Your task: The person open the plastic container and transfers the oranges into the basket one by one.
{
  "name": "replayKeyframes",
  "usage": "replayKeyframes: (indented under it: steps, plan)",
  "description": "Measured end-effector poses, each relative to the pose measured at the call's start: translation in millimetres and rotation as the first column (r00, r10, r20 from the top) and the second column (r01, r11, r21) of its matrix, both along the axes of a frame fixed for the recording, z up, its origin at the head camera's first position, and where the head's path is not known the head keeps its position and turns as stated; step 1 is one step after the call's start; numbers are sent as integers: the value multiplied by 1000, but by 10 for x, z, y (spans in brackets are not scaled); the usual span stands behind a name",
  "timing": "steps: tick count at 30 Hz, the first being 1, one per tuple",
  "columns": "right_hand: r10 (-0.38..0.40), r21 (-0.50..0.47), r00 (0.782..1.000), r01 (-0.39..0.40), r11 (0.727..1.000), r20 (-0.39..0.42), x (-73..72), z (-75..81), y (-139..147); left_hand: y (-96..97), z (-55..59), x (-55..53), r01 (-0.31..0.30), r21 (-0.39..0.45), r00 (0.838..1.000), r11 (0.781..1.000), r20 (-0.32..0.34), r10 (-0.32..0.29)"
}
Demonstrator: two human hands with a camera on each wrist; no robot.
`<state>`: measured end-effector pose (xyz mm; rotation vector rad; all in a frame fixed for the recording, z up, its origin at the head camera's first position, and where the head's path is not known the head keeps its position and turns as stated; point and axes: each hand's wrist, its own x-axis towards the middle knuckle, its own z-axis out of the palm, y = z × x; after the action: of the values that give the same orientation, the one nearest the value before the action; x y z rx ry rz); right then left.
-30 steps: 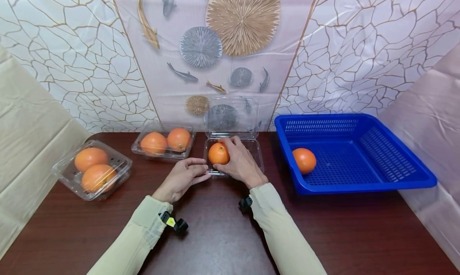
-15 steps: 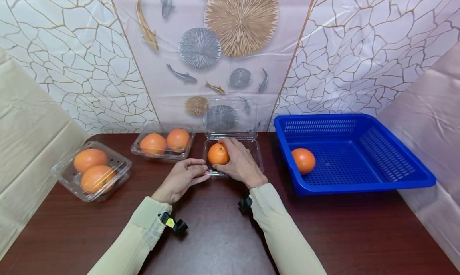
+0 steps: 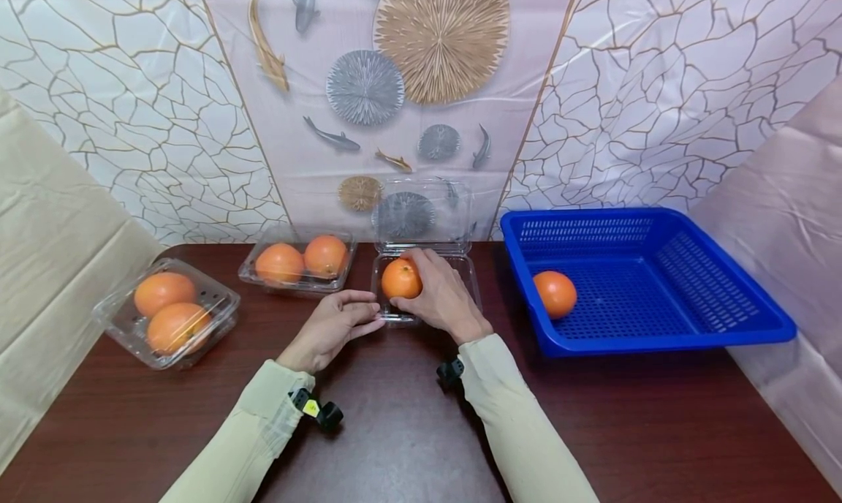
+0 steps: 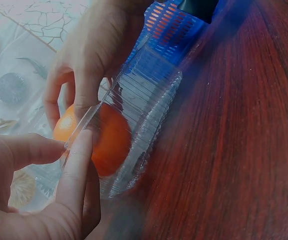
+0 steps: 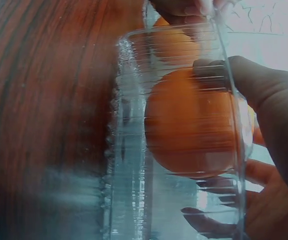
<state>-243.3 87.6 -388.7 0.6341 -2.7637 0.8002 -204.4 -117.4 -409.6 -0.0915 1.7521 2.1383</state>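
The left hand [image 3: 332,327] pinches the near rim of the clear container [image 4: 146,90]; the right hand [image 3: 444,296] has its grip round an orange [image 3: 401,278] inside, leftward. Bracing that rim (thin plastic likely flexes) and releasing gently should seat it; the raised lid [image 3: 424,214] stands behind.

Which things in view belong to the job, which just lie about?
In the job:
right grip
held orange
open clear container
left grip, pinching its rim
likely also blue basket, basket orange

Just around:
far-left lidded container
neighbouring lidded container (both loaded, neither touched)
patterned backdrop
table
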Motion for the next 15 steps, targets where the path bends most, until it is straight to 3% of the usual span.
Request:
replayKeyframes:
  steps: [15]
  plan:
    - [10,-15,999,-11,1000,-48,42,129,21,4,-8,3,-4,-2,1000,1000,-13,4]
